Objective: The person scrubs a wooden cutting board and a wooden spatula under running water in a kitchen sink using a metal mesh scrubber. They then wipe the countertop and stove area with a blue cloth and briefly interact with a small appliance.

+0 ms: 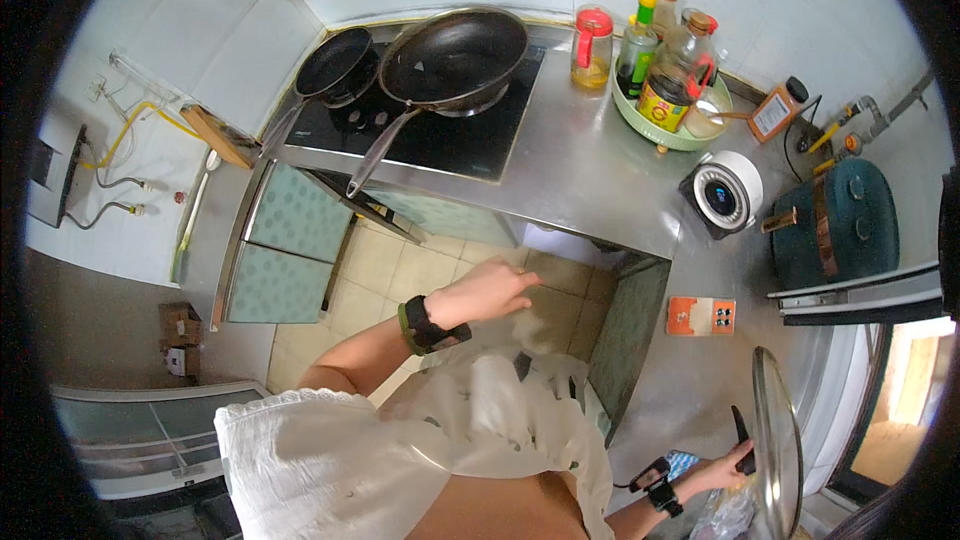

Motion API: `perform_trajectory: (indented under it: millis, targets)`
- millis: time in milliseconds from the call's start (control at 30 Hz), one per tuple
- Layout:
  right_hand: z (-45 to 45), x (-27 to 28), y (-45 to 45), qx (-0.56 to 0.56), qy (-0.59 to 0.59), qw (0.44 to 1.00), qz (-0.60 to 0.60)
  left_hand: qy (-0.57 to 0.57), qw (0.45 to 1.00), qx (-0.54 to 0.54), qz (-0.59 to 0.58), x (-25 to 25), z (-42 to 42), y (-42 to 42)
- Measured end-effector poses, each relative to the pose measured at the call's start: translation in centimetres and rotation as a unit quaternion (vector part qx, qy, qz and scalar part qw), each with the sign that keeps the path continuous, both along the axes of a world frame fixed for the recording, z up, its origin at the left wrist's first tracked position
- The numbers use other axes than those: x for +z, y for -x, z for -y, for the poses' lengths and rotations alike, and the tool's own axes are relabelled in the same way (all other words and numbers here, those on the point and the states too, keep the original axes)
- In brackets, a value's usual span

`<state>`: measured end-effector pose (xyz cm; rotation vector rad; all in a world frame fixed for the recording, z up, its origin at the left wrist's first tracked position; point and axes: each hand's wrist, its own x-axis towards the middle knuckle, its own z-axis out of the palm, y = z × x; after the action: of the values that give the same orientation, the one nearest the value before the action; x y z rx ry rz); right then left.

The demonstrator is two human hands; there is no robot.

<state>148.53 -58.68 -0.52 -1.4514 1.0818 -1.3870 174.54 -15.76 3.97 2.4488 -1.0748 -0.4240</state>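
My left hand [484, 291] hangs over the gap in front of the counter, a dark band on its wrist. It holds nothing, and its fingers are loosely spread. At the lower right, my right hand [721, 466] grips the black handle [742, 431] of a glass pan lid [778, 442] with a metal rim. The lid is upright, seen nearly edge-on. Plastic bags [724, 517] lie below it, partly hidden. A large dark wok [454, 56] and a smaller frying pan [335, 69] sit on the black cooktop [457, 142], both tilted in this view.
A green tray [637, 120] carries several condiment bottles, with a red-lidded oil jug [592, 49] beside it. On the steel counter [592, 157] are a round white device [724, 195], a dark green appliance [836, 225] and an orange-and-white packet [701, 316]. A cabinet door [442, 214] stands ajar below.
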Motion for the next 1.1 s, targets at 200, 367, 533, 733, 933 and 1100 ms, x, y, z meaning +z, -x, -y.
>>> perform_trajectory:
  millis: [200,367,533,733,933,1100]
  targets:
    - [-10.9,6.3,-7.2,-0.037,0.210,0.949,-0.232,0.050,0.998,0.015,-0.028,-2.6,-8.8,-3.3]
    - [-24.0,9.7,-20.2,0.076,0.141,0.987,0.027,0.112,0.973,0.112,-0.169,-0.5,-19.6,-6.9]
    - [-36.8,15.1,-34.2,0.197,0.105,0.971,0.080,0.271,0.878,0.170,-0.356,-2.7,-28.9,-10.1]
    - [-45.7,16.8,-48.6,0.341,0.280,0.897,0.014,0.435,0.770,0.063,-0.463,-0.8,-32.2,-12.6]
    - [-50.6,15.5,-58.8,0.389,0.407,0.807,-0.179,0.458,0.736,0.137,-0.480,-1.7,-31.5,-12.9]
    - [-50.9,15.0,-67.5,0.491,0.431,0.690,-0.311,0.446,0.745,0.309,-0.388,-1.5,-35.2,-13.3]
